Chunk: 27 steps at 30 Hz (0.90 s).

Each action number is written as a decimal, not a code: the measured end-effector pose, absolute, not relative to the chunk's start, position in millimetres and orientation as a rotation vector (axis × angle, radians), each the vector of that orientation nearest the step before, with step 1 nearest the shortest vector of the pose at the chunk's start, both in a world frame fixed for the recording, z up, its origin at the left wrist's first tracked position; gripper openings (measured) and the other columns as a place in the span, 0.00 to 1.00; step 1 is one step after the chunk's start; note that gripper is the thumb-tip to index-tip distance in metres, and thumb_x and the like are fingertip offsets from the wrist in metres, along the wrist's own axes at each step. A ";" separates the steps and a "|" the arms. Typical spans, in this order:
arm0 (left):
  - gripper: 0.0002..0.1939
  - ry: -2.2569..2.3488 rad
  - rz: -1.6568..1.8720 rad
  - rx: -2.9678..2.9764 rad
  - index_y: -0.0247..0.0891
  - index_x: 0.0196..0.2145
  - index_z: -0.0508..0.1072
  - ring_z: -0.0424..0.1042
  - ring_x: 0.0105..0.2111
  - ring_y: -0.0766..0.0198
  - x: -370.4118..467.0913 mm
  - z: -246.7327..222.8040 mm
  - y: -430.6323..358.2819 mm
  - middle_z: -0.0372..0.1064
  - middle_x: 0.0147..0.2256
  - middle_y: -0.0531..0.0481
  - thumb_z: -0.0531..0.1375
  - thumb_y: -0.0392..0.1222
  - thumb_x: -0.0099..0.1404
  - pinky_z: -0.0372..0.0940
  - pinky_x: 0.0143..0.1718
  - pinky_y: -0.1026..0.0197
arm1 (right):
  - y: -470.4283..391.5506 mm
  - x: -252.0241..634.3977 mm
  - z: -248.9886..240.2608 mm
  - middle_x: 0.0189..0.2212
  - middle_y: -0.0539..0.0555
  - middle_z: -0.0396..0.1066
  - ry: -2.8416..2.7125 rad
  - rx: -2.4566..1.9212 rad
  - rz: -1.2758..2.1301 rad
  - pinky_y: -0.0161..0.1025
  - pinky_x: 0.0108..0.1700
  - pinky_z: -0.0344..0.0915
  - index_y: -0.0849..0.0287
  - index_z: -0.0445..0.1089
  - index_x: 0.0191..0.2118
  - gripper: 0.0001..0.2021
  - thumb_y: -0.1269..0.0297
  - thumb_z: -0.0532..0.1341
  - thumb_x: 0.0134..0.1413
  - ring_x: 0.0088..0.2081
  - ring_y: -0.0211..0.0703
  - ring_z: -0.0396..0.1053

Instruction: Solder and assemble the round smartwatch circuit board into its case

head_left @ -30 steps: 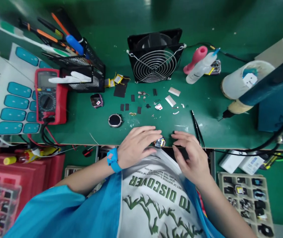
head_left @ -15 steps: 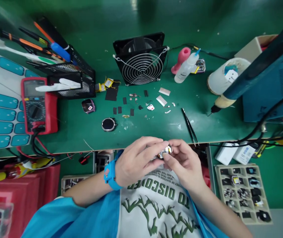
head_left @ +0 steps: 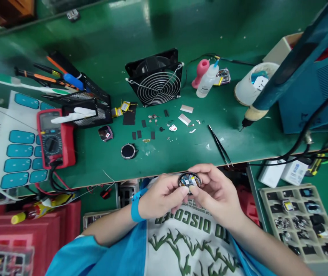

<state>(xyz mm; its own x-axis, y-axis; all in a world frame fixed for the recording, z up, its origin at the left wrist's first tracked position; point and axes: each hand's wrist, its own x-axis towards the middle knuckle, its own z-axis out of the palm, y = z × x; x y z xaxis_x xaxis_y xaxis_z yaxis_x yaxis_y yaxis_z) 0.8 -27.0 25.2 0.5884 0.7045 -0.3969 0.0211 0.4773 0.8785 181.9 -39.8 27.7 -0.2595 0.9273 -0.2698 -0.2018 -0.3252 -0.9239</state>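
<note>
A round black watch case (head_left: 189,181) with its blue circuit board and a yellow-edged part facing up is held just off the bench's front edge, over my lap. My left hand (head_left: 168,193) grips its left and lower rim, thumb on the near side. From the right, my right hand (head_left: 217,188) closes on the other side, its thumb at the lower rim and its fingers behind. Black tweezers (head_left: 220,145) lie on the bench beyond my right hand. A round watch (head_left: 128,151) with a dark face lies farther left.
A fan (head_left: 156,78) stands at the back among small loose parts. At left are a red multimeter (head_left: 55,138) and a mesh tool holder (head_left: 103,109). A soldering-type tool (head_left: 253,115) hangs at right, above a compartment tray (head_left: 302,222).
My left fingers have moved off the top of the watch case, and its open inside now shows. The left thumb has come to the near rim. The view has shifted slightly.
</note>
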 end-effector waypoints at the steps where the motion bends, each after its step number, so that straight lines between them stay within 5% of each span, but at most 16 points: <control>1: 0.22 0.856 0.478 0.982 0.37 0.27 0.67 0.62 0.14 0.71 0.6 25.4 -27.8 0.63 0.17 0.56 0.57 0.56 0.71 0.58 0.17 0.69 | -39.2 181.8 28.0 0.26 0.46 0.72 -1.031 -1.117 1.714 0.33 0.26 0.66 0.54 0.70 0.48 0.13 0.57 0.67 0.62 0.24 0.35 0.68; 18: 0.07 0.982 0.551 1.224 0.38 0.25 0.67 0.58 0.15 0.70 6.7 32.6 -22.2 0.61 0.15 0.58 0.52 0.38 0.59 0.55 0.21 0.67 | -41.5 181.2 26.1 0.25 0.47 0.73 -1.285 -1.239 1.486 0.34 0.27 0.68 0.52 0.70 0.49 0.11 0.65 0.63 0.60 0.26 0.37 0.71; 27: 0.13 0.913 0.500 1.091 0.37 0.26 0.68 0.65 0.15 0.67 0.9 28.7 -24.8 0.65 0.18 0.54 0.53 0.46 0.64 0.60 0.20 0.66 | -36.7 182.4 27.0 0.26 0.47 0.73 -1.075 -1.137 1.667 0.33 0.26 0.66 0.54 0.70 0.47 0.11 0.61 0.66 0.61 0.25 0.36 0.69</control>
<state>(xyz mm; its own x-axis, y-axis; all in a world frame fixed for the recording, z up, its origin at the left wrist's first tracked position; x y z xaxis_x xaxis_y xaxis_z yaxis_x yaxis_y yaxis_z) 0.9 -24.8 28.7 0.5536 0.7413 -0.3793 0.0799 0.4061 0.9103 182.4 -36.7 27.0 -0.2461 0.9377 -0.2454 -0.1633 -0.2897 -0.9431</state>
